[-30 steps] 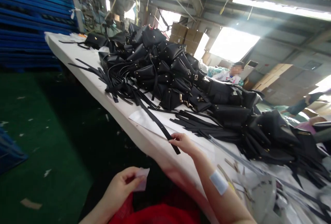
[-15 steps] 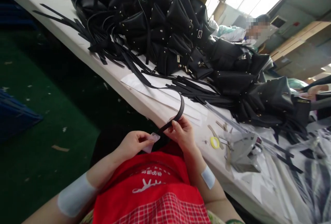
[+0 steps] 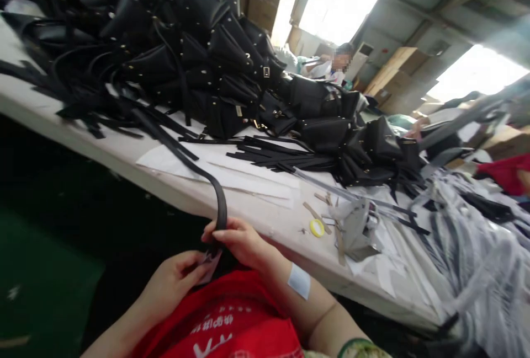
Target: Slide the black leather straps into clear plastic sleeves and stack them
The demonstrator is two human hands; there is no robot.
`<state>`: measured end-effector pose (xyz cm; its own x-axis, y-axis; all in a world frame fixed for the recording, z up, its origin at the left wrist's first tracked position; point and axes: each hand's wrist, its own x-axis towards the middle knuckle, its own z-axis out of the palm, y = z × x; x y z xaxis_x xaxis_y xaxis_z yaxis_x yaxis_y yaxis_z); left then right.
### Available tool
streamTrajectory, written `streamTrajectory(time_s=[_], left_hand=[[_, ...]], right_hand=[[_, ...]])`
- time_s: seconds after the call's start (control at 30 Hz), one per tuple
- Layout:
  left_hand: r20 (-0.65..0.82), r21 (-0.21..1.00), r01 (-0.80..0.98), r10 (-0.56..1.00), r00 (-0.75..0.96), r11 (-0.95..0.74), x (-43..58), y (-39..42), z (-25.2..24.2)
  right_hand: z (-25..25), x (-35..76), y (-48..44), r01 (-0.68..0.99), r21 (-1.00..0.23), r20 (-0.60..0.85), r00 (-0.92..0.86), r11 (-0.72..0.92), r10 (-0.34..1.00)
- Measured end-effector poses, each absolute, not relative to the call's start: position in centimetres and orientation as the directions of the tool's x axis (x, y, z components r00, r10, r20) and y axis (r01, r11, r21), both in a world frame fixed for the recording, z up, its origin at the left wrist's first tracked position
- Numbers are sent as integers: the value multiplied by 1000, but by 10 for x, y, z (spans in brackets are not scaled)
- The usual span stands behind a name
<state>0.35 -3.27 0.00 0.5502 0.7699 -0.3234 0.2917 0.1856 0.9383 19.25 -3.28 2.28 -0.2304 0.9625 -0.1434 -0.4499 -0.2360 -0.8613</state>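
Observation:
A long black strap (image 3: 221, 198) curves down from the table to my lap. My right hand (image 3: 244, 239) pinches it between thumb and fingers just below the bend. Close beside it on the left, my left hand (image 3: 176, 276) is closed on a small piece of clear plastic film (image 3: 211, 266). That film lies against the lower part of the strap; whether it wraps the strap cannot be made out. The strap's lower end is hidden by the hands. More black straps (image 3: 273, 154) lie in a bundle on the white table (image 3: 182, 190).
Black bags with metal fittings (image 3: 232, 43) are heaped along the table. Nearer me lie a yellow tape roll (image 3: 317, 228) and a crumpled grey plastic bag (image 3: 361, 231). Plastic-wrapped strips (image 3: 467, 264) hang over the right side. A person (image 3: 331, 68) is behind the heap.
The camera view has swung right and up, so the table and heap appear further left. My hands have drawn closer together, and both still hold the strap and film.

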Motion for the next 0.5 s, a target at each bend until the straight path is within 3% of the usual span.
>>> streamTrajectory(time_s=[0.1, 0.2, 0.3, 0.37, 0.43, 0.5], left_hand=[[-383, 911, 381, 674, 632, 160, 6, -31, -10], [-403, 912, 340, 666, 627, 231, 9, -27, -14], [-335, 934, 294, 793, 509, 205, 12, -24, -8], [-257, 944, 308, 847, 465, 117, 14, -24, -3], [-235, 938, 344, 826, 513, 53, 16, -25, 0], [-258, 931, 365, 756, 602, 28, 19, -28, 0]], right_hand=[[36, 209, -14, -600, -792, -71, -89, -110, 994], [35, 208, -11, -510, -859, 15, 70, 49, 997], [24, 190, -23, -390, -919, -14, -97, -51, 995], [24, 186, -28, -395, -905, -78, -207, -156, 975], [34, 195, -24, -501, -852, -98, -127, -150, 987], [48, 211, -14, -594, -803, -84, 57, -34, 995]])
